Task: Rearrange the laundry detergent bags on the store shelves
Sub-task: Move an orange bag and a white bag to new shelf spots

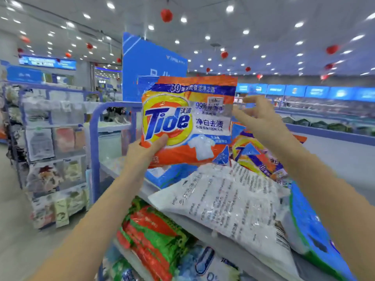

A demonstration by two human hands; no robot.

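An orange Tide detergent bag (188,120) is held upright above the top shelf. My left hand (144,153) grips its lower left corner, thumb on the front. My right hand (261,120) is at the bag's right edge with fingers loosely spread; whether it touches the bag is unclear. Below lies a white bag (229,201) showing its printed back, tilted over the shelf edge. A second orange Tide bag (257,155) lies behind it, and a blue bag (312,226) sits to the right.
The lower shelf holds red-and-green detergent bags (154,232) and a pale blue bag (205,262). A blue-framed rack (95,138) with packaged goods stands to the left. A blue sign (150,63) rises behind the shelf. An aisle floor (345,159) runs on the right.
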